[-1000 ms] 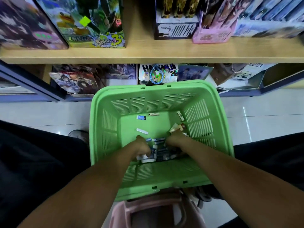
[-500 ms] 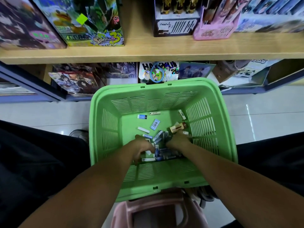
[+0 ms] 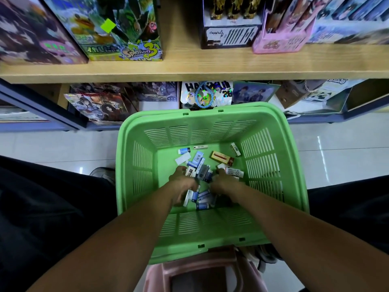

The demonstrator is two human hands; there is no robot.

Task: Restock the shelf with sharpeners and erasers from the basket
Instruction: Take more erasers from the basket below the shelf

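Both hands have pushed further apart, so more of the erasers and sharpeners (image 3: 200,169) show, heaped on the floor of the green basket (image 3: 134,157). Left hand (image 3: 181,182) and right hand (image 3: 221,183) rest on them, fingers curled, seemingly raking; grip unclear.

Your way up out of the green basket (image 3: 134,165) is open, but boxes (image 3: 117,28) crowd the wooden shelf (image 3: 189,68), leaving one bare gap mid-shelf.

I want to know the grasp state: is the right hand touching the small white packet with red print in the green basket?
Touching. In the head view the right hand has its fingertips on the white packet, with no gap visible.
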